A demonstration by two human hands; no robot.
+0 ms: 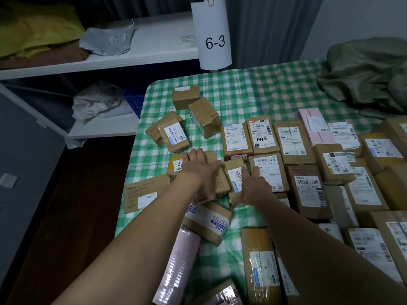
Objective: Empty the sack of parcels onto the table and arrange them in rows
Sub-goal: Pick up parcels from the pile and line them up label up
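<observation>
Parcels crowding table, sack seemingly slack

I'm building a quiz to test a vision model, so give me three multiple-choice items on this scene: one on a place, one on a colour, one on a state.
1. Where does the sack lie?
A. on the floor
B. at the far right corner of the table
C. on a shelf

2. What colour is the cloth?
A. green and white checks
B. plain blue
C. red stripes

3. How do the parcels on the right lie?
A. piled in one heap
B. inside the sack
C. side by side in rows, labels up

Key:
1 B, it lies crumpled on the table's far right.
2 A, green and white checks show between the parcels.
3 C, they sit edge to edge in lines with labels facing up.
</observation>
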